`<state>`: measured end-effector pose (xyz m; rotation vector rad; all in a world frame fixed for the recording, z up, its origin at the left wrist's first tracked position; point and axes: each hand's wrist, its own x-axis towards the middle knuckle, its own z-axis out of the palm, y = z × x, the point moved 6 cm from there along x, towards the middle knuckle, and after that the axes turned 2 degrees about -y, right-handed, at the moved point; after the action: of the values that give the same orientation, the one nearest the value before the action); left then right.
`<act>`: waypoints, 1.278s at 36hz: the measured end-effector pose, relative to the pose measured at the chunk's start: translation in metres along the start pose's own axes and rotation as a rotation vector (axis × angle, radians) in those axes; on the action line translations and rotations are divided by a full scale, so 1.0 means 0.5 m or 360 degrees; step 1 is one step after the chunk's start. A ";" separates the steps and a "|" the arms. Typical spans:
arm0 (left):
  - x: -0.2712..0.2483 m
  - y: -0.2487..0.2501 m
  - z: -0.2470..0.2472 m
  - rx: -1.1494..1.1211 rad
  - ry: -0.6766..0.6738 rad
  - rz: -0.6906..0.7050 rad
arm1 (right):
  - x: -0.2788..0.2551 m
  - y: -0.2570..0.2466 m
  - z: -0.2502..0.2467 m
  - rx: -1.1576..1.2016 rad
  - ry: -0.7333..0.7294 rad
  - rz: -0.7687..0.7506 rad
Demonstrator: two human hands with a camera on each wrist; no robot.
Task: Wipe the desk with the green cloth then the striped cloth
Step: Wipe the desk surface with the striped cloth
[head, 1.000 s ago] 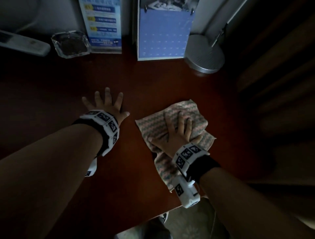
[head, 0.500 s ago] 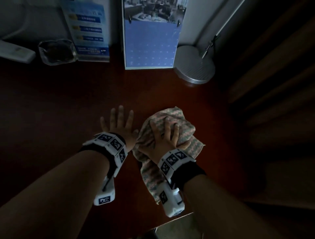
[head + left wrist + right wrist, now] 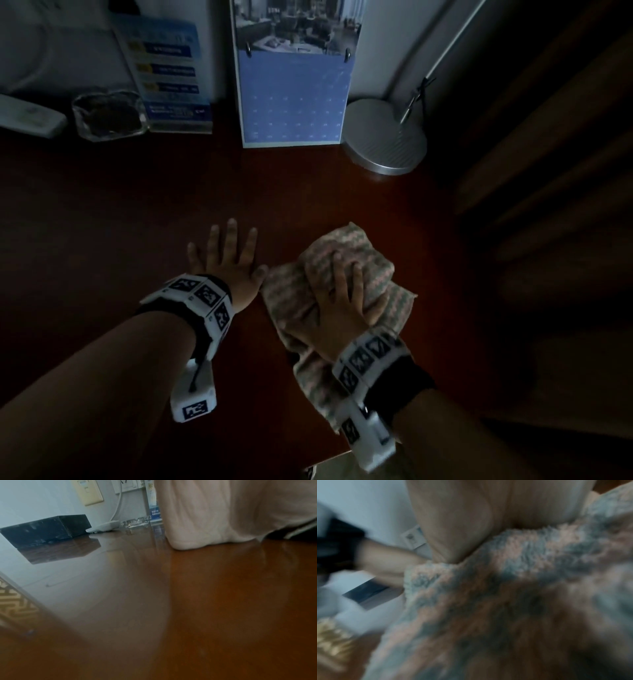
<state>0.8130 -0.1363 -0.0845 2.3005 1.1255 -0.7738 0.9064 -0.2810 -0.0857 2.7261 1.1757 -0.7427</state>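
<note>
My right hand [image 3: 342, 301] presses flat, fingers spread, on the bunched pink-and-green striped cloth [image 3: 346, 246], lower centre of the head view. My left hand [image 3: 227, 260] lies flat, empty, just left of it, thumb touching its edge. The bare glossy red-brown wooden tabletop [image 3: 137, 212] extends left and upward; I judge the next stroke goes there.

We see the striped cloth [image 3: 513, 588] only as a blur at the right wrist, our right hand [image 3: 342, 301] hiding its middle; print on the leaflet [image 3: 171, 78] stays unreadable.
</note>
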 end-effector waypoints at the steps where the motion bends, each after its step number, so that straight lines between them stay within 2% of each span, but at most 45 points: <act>1: -0.001 0.000 0.000 0.0005 -0.0007 0.0002 | -0.020 0.006 0.010 -0.0012 -0.0013 -0.0016; 4: -0.001 -0.001 -0.001 0.0010 -0.0019 0.0001 | -0.083 0.018 0.047 -0.0031 0.0014 -0.0092; 8: 0.000 -0.002 0.000 0.0025 -0.0021 -0.0002 | -0.147 0.051 0.078 -0.0103 -0.0106 -0.0007; 12: -0.001 -0.002 -0.002 0.0017 -0.0023 0.0000 | -0.175 0.079 0.077 -0.0066 -0.0136 -0.0094; 16: -0.003 -0.001 -0.002 0.0001 -0.0004 0.0006 | -0.176 0.090 0.083 0.0000 -0.0320 -0.0125; 21: -0.001 0.001 -0.001 0.0005 -0.0002 -0.0011 | -0.151 0.087 0.067 0.0002 -0.0324 -0.0043; 38: 0.006 -0.001 0.001 0.0025 0.0067 -0.0010 | -0.005 0.026 -0.017 -0.0072 -0.0370 -0.0013; 46: 0.009 -0.003 0.002 0.0022 0.0084 0.0014 | 0.093 -0.010 -0.048 -0.0115 -0.0290 -0.0022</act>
<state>0.8138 -0.1338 -0.0882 2.3482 1.1359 -0.7234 0.9397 -0.2405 -0.0855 2.5324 1.1580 -0.9095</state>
